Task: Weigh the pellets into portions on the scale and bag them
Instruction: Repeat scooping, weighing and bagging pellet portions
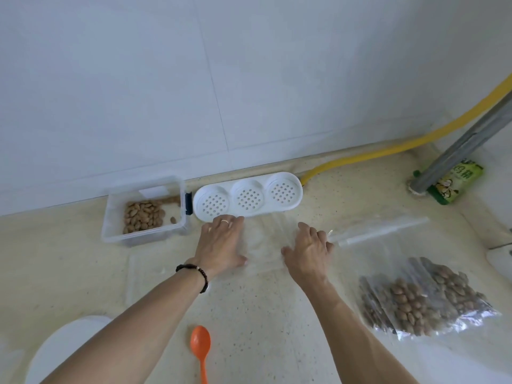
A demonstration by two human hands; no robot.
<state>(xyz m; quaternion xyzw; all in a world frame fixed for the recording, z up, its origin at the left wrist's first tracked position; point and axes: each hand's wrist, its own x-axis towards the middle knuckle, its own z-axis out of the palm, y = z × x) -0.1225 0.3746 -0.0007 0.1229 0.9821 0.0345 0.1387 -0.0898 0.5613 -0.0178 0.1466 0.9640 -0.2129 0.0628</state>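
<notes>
Both hands flat, no grip: left hand (221,241) and right hand (309,246) smoothing empty bag (263,239) on table (263,306), probably readying it for filling.

A white perforated three-cup tray (247,195) lies against the wall; a yellow hose (388,149) runs behind; a green packet (454,180) leans at a grey pipe (465,145).

On the worktop (263,314), a tub (144,212) holding pellets (142,216) sits at the back left, a perforated rack (248,196) just right of it against the wall; both hands lie flat on an empty bag (263,245) before the rack; filled bags (424,297) lie right, a spoon (201,347) nearest the person
</notes>
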